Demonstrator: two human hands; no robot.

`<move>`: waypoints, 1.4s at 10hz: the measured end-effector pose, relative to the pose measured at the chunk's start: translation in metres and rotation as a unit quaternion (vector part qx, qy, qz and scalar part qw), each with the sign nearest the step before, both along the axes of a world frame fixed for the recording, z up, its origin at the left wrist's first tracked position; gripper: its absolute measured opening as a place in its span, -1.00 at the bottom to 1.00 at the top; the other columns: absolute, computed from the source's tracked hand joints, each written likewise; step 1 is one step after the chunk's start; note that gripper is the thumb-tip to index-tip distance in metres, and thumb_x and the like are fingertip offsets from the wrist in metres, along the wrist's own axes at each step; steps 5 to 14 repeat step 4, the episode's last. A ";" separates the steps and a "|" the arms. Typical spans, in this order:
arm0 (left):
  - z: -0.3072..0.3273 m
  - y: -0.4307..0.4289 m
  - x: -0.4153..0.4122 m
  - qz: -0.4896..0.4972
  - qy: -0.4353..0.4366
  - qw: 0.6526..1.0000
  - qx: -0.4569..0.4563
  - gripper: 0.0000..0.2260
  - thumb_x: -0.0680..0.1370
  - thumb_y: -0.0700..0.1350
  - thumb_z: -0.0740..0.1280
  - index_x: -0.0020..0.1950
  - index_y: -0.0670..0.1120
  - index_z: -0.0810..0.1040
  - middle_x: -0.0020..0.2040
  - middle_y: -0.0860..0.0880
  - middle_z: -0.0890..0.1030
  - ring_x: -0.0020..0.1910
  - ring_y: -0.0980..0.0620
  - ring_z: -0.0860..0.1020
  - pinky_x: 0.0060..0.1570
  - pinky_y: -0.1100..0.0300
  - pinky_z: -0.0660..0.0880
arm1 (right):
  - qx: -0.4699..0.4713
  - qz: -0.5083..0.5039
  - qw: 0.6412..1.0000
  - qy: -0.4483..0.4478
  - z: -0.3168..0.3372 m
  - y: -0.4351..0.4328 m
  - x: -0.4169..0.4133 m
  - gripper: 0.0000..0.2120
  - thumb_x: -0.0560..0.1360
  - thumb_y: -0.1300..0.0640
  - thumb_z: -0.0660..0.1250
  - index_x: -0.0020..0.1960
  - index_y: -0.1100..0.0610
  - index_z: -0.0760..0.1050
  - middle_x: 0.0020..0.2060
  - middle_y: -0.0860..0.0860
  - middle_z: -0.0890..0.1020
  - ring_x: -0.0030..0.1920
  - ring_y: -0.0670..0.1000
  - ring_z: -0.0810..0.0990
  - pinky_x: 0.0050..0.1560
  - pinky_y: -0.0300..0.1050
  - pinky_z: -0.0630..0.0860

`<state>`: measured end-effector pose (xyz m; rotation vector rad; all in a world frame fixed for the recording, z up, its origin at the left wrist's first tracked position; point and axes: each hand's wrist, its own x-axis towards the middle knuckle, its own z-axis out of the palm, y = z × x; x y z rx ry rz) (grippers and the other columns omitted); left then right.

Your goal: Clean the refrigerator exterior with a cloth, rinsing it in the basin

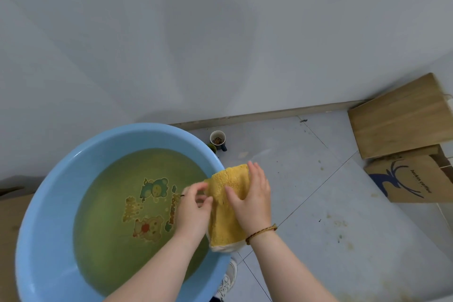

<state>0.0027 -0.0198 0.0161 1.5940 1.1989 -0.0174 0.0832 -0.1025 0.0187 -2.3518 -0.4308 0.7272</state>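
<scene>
Your left hand [193, 208] pinches the edge of the cloth [224, 223] with curled fingertips. Your right hand [252, 201] grips its top, thumb pressed on the front. The cloth hangs between your fingers, over the rim of the basin [49, 203].

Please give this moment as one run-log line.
step: rinse | left grip: pinches yellow cloth edge | right grip: holds cloth | cloth: over blue basin rim | water: murky green

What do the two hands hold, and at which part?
Both hold the yellow cloth: the left hand pinches its left edge, the right hand grips its upper right part.
</scene>
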 end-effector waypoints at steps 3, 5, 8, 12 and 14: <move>0.022 0.010 0.001 -0.043 0.015 0.996 -0.080 -0.77 0.58 -0.22 0.16 0.19 -0.09 0.49 0.09 -0.02 0.51 0.12 0.00 0.47 0.19 0.11 0.41 | 0.011 -0.019 0.988 0.150 0.018 0.003 0.001 -0.58 0.59 0.05 0.14 0.42 0.07 0.22 0.34 0.03 0.40 0.32 0.03 0.37 0.29 -0.11 0.32; 0.042 0.021 -0.003 -0.059 0.000 0.998 -0.039 -0.83 0.58 -0.20 0.18 0.11 -0.08 0.50 0.05 -0.02 0.54 0.10 -0.01 0.49 0.09 0.16 0.41 | 0.020 -0.061 0.991 0.116 0.036 -0.001 0.000 -0.65 0.59 0.11 0.15 0.36 0.11 0.31 0.26 0.04 0.46 0.25 0.01 0.42 0.19 -0.18 0.37; 0.042 0.021 -0.003 -0.059 0.000 0.998 -0.039 -0.83 0.58 -0.20 0.18 0.11 -0.08 0.50 0.05 -0.02 0.54 0.10 -0.01 0.49 0.09 0.16 0.41 | 0.020 -0.061 0.991 0.116 0.036 -0.001 0.000 -0.65 0.59 0.11 0.15 0.36 0.11 0.31 0.26 0.04 0.46 0.25 0.01 0.42 0.19 -0.18 0.37; 0.042 0.021 -0.003 -0.059 0.000 0.998 -0.039 -0.83 0.58 -0.20 0.18 0.11 -0.08 0.50 0.05 -0.02 0.54 0.10 -0.01 0.49 0.09 0.16 0.41 | 0.020 -0.061 0.991 0.116 0.036 -0.001 0.000 -0.65 0.59 0.11 0.15 0.36 0.11 0.31 0.26 0.04 0.46 0.25 0.01 0.42 0.19 -0.18 0.37; 0.042 0.021 -0.003 -0.059 0.000 0.998 -0.039 -0.83 0.58 -0.20 0.18 0.11 -0.08 0.50 0.05 -0.02 0.54 0.10 -0.01 0.49 0.09 0.16 0.41 | 0.020 -0.061 0.991 0.116 0.036 -0.001 0.000 -0.65 0.59 0.11 0.15 0.36 0.11 0.31 0.26 0.04 0.46 0.25 0.01 0.42 0.19 -0.18 0.37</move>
